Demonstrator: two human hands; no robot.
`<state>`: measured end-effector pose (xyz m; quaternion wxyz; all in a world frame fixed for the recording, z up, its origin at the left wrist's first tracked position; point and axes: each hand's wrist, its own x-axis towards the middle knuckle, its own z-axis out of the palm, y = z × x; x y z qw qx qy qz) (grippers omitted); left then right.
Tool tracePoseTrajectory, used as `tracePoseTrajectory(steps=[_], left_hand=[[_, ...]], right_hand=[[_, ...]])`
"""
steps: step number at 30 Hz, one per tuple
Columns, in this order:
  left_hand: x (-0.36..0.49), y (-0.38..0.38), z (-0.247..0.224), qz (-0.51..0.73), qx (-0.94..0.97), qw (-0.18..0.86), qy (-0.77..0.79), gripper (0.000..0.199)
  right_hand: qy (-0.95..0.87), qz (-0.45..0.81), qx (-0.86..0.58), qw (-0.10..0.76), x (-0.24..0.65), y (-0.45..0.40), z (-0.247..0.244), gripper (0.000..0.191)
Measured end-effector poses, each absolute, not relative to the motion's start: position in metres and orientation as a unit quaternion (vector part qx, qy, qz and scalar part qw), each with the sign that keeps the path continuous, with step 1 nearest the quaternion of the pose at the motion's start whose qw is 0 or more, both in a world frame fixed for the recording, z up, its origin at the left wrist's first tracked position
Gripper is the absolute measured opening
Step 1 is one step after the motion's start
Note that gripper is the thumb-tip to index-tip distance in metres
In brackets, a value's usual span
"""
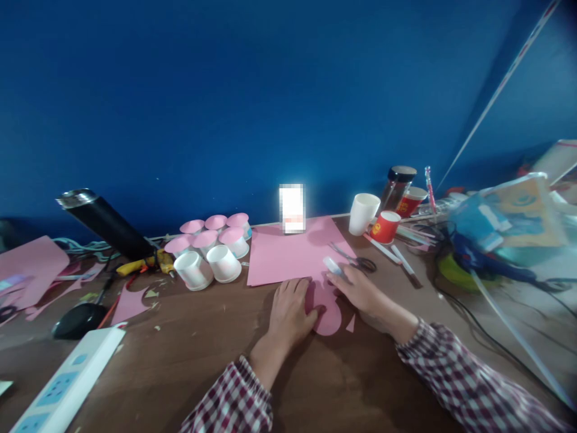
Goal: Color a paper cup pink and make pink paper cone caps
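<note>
A pink paper cutout [329,317] with a rounded lower end lies on the brown table in front of me. My left hand [291,313] rests against its left side, palm down, fingers spread and thumb on the paper. On the other side, my right hand [358,291] has its fingers closed round a small whitish, translucent object [332,266], at the cutout's upper end. Large pink sheets [288,255] lie just beyond both hands. Scissors [360,261] rest on the sheets' right edge. Beside my right hand is a small pink triangle [350,325].
White cups [193,270], several topped with pink paper, stand left of the sheets. Further left are a black bottle [112,222], a glue gun [144,263] and a power strip [67,379]. A white cup [363,213], a red cup [385,227] and cables are at right.
</note>
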<state>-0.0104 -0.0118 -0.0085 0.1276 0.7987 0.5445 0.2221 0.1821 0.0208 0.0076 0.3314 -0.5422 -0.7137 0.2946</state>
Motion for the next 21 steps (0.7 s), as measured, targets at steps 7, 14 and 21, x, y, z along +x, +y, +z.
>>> tracePoseTrajectory(steps=[7,14,21], left_hand=[[-0.011,-0.011,-0.008,0.227,0.801,0.135,0.537,0.053],[-0.01,-0.012,-0.008,0.222,0.8,0.125,0.542,0.053],[-0.01,-0.012,-0.004,0.208,0.795,0.14,0.552,0.055]], right_hand=[[-0.753,0.163,-0.557,0.31,0.178,0.018,0.014,0.018],[-0.744,0.176,-0.568,0.305,0.18,0.018,0.016,0.016],[-0.733,0.238,-0.535,0.346,0.175,0.015,0.02,0.02]])
